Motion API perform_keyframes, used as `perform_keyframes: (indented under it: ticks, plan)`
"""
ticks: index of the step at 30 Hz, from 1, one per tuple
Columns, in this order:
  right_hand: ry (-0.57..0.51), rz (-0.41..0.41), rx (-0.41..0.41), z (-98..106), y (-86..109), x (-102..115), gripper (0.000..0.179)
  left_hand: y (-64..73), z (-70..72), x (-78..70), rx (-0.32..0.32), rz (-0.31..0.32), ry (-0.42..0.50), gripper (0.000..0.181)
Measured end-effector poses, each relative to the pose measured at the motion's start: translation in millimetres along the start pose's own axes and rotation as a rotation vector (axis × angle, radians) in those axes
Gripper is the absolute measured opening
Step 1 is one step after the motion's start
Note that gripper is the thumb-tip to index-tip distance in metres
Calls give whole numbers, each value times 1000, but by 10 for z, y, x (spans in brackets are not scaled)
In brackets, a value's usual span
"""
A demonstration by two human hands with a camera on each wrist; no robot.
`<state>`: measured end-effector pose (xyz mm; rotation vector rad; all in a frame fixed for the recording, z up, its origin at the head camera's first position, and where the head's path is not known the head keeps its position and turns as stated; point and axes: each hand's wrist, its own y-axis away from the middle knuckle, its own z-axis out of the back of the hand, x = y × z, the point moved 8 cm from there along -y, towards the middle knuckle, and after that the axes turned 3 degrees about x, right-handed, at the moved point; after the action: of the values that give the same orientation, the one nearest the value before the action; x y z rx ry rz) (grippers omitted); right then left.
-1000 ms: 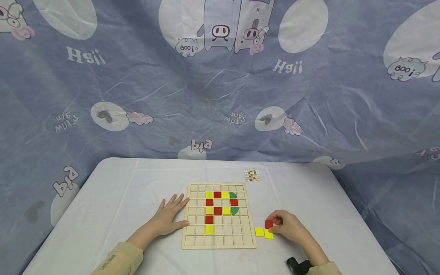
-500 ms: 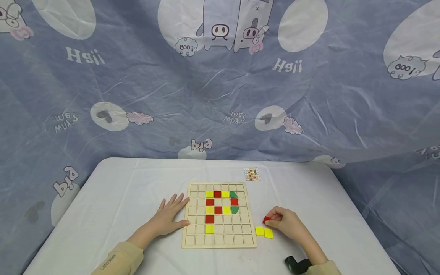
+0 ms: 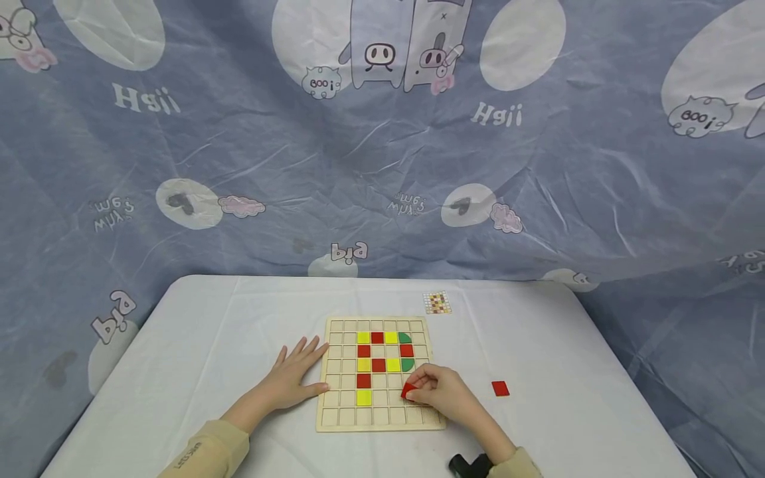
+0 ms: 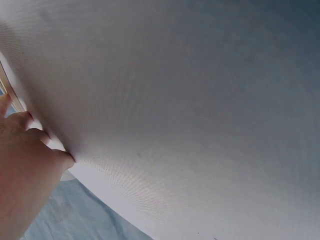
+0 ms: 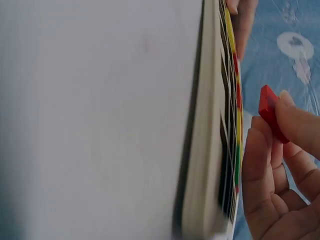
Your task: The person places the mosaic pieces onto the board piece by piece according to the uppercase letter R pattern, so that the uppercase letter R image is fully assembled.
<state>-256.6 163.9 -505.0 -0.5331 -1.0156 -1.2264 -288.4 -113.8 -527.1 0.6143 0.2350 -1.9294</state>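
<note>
A square wooden grid board (image 3: 346,418) lies mid-table, with red, yellow and green pieces set in its cells in a P-like shape. My left hand (image 3: 293,380) lies spread beside it, thumb and fingertips at its left edge. Between thumb and fingers, my right hand (image 3: 445,395) pinches a red square tile (image 5: 268,113), tilted, over the board's lower right part. In the right wrist view the tile shows on edge beside the board's rim (image 5: 202,150). Another red tile (image 3: 500,388) lies on the cloth to the right of that hand.
A small printed pattern card (image 3: 437,303) lies behind the board's far right corner. The white-clothed table (image 3: 239,318) reaches back to a blue patterned curtain (image 3: 335,166). A black device (image 3: 469,466) sits at my right wrist.
My right hand has lifted the red tile and carried it left over the board. The other red tile now shows, while the two yellow tiles are hidden. The left hand stays put.
</note>
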Motion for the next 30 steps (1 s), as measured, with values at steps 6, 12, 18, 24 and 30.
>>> perform_keyframes:
  ticks: [6, 12, 18, 24, 30]
  plan:
    - [-19, 55, 66, -319, -70, 165, 20, 8, 10, -11, -4, -5, -1, 84]
    - [11, 89, 87, -538, -115, 300, 16, 8, 14, -21, -6, -9, -4, 85]
    - [74, 98, 71, -665, -112, 377, 10, 3, 10, -23, -7, -12, -7, 84]
    - [137, 112, 57, -715, -107, 439, 9, 6, 7, -5, -14, -15, -3, 83]
    - [216, 149, 45, -757, -110, 483, 9, -1, -3, 11, -10, -15, -12, 83]
